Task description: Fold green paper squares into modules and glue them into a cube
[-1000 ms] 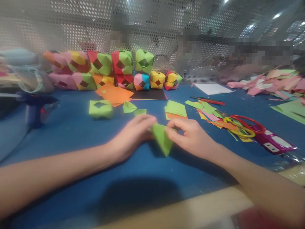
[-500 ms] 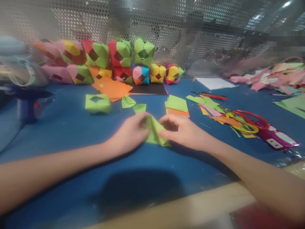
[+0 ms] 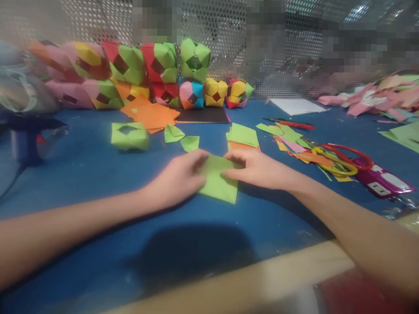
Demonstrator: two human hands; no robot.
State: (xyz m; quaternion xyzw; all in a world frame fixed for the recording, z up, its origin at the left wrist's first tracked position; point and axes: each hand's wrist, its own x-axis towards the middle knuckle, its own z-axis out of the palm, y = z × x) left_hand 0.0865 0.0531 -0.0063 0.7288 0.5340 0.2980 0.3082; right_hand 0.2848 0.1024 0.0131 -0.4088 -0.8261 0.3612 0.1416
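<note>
A light green paper square (image 3: 218, 181) is between my two hands, just above or on the blue table. My left hand (image 3: 185, 176) grips its left edge between thumb and fingers. At the upper right edge, my right hand (image 3: 258, 169) pinches it, the thumb lying over the paper. Just beyond my left hand lie two small folded green paper pieces, one nearer (image 3: 190, 143) and one farther (image 3: 173, 133). Behind my right hand is a stack of green and orange paper squares (image 3: 244, 136). A green folded paper ball (image 3: 130, 136) sits to the left.
Several colourful paper balls (image 3: 160, 63) stand in two rows at the back. Yellow-and-red-handled scissors (image 3: 340, 163) and a purple packet (image 3: 384, 181) lie right, beside paper scraps (image 3: 294, 146). A blue glue gun (image 3: 28, 137) stands left. Paper strips (image 3: 376, 98) heap at the back right.
The green paper had a raised fold between my hands; now it lies spread out flatter, nearly square. Both hands keep hold of it. The view has shifted slightly.
</note>
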